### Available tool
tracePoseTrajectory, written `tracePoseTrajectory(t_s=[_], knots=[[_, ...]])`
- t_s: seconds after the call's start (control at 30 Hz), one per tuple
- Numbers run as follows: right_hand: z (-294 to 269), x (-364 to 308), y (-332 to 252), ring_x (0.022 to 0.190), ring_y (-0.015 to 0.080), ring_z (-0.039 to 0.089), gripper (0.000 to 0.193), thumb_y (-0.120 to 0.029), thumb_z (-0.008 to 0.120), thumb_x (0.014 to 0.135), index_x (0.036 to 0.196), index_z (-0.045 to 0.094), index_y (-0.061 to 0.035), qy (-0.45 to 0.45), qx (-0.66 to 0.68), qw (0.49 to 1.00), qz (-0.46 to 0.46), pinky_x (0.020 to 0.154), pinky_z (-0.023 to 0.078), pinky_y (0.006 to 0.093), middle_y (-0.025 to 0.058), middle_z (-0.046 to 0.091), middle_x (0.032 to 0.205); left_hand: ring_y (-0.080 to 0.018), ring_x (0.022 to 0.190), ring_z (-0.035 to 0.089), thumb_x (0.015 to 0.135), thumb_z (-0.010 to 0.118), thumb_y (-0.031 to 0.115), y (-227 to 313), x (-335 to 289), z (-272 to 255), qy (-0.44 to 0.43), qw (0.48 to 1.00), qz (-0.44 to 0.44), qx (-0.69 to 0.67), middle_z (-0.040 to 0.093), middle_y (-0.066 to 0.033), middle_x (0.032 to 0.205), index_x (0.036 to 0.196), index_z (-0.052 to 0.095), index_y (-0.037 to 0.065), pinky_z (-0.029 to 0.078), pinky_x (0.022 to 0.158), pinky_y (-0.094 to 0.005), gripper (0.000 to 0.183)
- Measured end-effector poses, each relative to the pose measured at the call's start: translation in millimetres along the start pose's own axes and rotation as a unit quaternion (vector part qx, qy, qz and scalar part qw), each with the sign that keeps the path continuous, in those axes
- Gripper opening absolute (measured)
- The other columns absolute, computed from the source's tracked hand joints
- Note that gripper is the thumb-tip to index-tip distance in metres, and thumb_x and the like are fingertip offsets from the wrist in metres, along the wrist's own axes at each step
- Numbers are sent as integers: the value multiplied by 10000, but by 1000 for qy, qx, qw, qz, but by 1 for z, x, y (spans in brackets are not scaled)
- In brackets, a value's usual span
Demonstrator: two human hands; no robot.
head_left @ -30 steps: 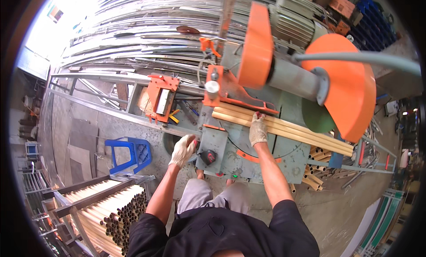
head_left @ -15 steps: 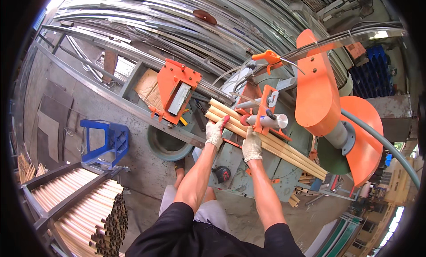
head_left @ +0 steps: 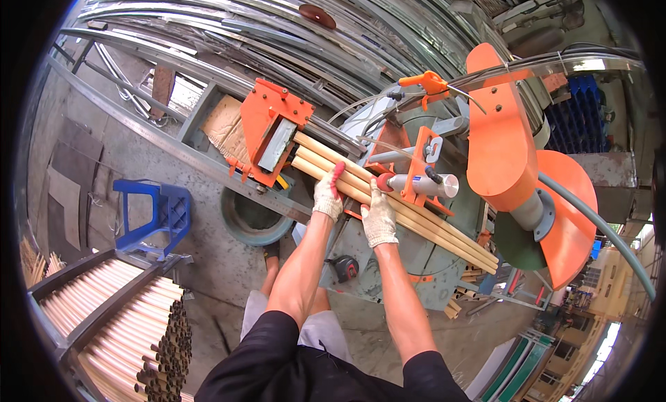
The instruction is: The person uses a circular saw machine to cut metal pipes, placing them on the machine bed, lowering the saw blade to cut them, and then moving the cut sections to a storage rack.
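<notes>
Both gloved hands have slid along the tan tubes [head_left: 388,201] on the saw bench [head_left: 423,263], the left hand [head_left: 327,196] and right hand [head_left: 379,218] now clenched on them side by side, apparently pressing the bundle against the orange stop [head_left: 267,135].

One head-worn fisheye view looks steeply down from above the person's shoulders, facing forward over the orange chop saw [head_left: 513,166] on the right. The rack of tubes [head_left: 118,319] sits near left, metal stock far; edges bend at the rim.
</notes>
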State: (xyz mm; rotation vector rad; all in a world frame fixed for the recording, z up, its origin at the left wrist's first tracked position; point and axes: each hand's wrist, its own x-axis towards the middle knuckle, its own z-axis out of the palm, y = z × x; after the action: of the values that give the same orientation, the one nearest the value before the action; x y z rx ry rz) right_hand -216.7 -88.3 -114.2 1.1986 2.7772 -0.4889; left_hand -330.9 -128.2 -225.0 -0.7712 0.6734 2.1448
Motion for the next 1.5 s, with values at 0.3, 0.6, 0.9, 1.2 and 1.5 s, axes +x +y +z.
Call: tracePoseTrajectory(t_s=[0.3,0.6,0.9,1.2,1.5], knots=[[-7,-66,103,1121,368,620,758,-125,708,838,1500,356,-18,86,81,979,167,1002,475,427,207,445,1509,-257,916,695,722,903,142,32,7,15,23,1000,11,9,694,-96,1060,1176,649,25,599,782,-435,533],[3,-42,140,1430,539,252,676,-117,551,871,1491,346,58,99,10,953,287,1208,239,489,282,328,1558,-265,947,683,719,873,60,26,13,21,69,995,58,-32,684,-68,1073,1182,653,42,580,840,-450,512],[-40,-87,132,1418,271,424,690,-74,662,855,1481,394,36,86,256,952,143,1174,318,341,209,442,1522,-258,918,676,631,933,29,48,5,41,154,985,73,27,686,-88,1096,1202,637,-3,594,806,-423,644],[18,-282,112,1065,144,646,382,3,627,914,1295,607,20,-123,433,837,311,945,512,295,69,688,1175,-250,1063,665,780,818,26,48,24,-15,-17,999,-27,10,667,-83,1203,1223,649,36,556,922,-392,474],[56,-375,141,1062,178,680,404,-106,687,863,1243,639,20,-245,295,861,334,955,514,307,123,716,1157,-254,865,680,593,940,3,42,10,37,165,982,89,19,692,-87,1065,1170,650,-4,599,771,-412,646]])
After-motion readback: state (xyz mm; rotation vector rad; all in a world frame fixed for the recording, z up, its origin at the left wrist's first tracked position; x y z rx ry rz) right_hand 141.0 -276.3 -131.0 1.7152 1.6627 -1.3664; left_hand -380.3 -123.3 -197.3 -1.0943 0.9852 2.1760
